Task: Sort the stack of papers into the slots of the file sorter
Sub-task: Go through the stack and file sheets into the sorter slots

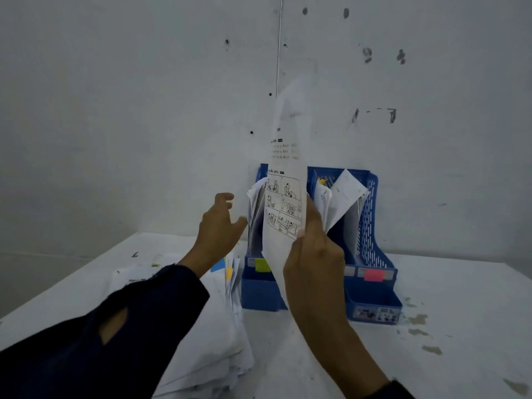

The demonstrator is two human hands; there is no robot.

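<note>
The right hand (312,254) pinched a sheet (283,180) upright before the file sorter (371,226); the left hand (218,226) hovered relaxed above the stack (213,335).

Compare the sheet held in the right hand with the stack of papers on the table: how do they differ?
The sheet is single and stands upright in the air, pinched at its lower edge by the right hand; the stack of papers is many sheets lying flat on the table. The sheet shows text above comic-style drawings; the stack shows coloured tabs at its far edge. Both are white paper.
</note>
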